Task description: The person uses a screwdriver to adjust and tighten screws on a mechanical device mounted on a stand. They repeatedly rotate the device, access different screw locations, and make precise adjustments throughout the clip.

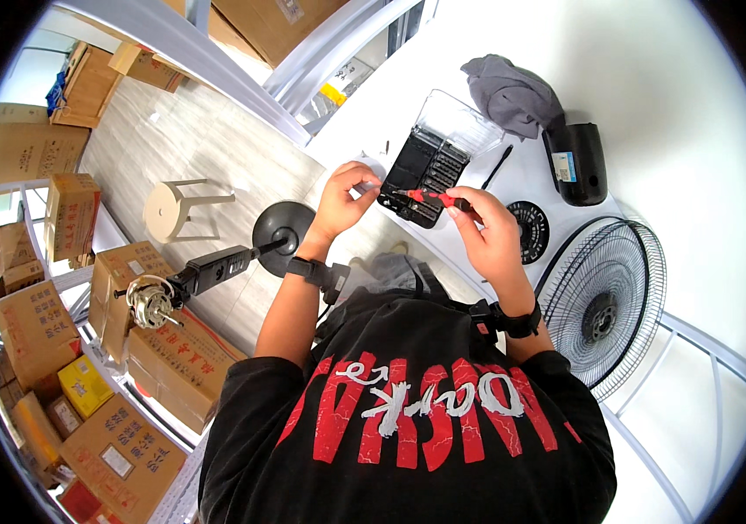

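My right hand [488, 234] grips a red-and-black screwdriver [430, 198] by its handle, the shaft pointing left. Close to the tip, my left hand [348, 196] has its thumb and fingers pinched together; whatever lies between them is too small to make out. Beneath both hands, on the white table, a black bit case [417, 157] lies with rows of small bits in it. Its clear lid [462, 120] is swung back on the far side.
Right of the case are a thin black rod [497, 166], a round black slotted cover [530, 231], a black housing [584, 162], a grey cloth [513, 92] and a wire fan grille [600, 301]. A fan stand with exposed motor [153, 301], a stool [166, 211] and shelved cartons [37, 332] are left.
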### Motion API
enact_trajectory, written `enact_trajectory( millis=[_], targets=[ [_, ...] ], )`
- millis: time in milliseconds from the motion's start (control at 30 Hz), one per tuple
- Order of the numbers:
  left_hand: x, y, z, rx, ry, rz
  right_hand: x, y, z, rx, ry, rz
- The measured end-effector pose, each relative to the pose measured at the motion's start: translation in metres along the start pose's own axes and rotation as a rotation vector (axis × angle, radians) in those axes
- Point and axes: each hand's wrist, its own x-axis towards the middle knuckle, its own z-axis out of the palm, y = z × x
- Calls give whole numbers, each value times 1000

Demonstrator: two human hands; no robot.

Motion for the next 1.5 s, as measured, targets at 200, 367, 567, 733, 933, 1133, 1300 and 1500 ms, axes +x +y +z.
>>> enact_trajectory(
  millis=[200, 367, 567, 733, 933, 1133, 1300, 1500],
  targets=[
    [0, 14, -1, -77, 35, -106, -5, -11, -5, 61, 30, 10],
    [1, 54, -4, -75, -11, -7, -10, -20, -12, 152, 64, 70],
    [-19, 73, -16, -304, -25, -155, -17, -32, -9, 262, 27, 16],
    [-52, 95, -37, -305, 83, -194, -29, -63, 7, 350, -8, -55],
    [-123, 129, -80, -84, 248, -118, -62, -105, 46, 361, -100, -137],
    [-238, 156, -134, 111, 360, -46, -118, -156, 114, 386, -253, -187],
    [-356, 169, -176, 335, 431, 45, -179, -200, 179, 308, -426, -253],
    [-493, 197, -205, 498, 433, -89, -229, -251, 260, 402, -727, -182]
  ],
)
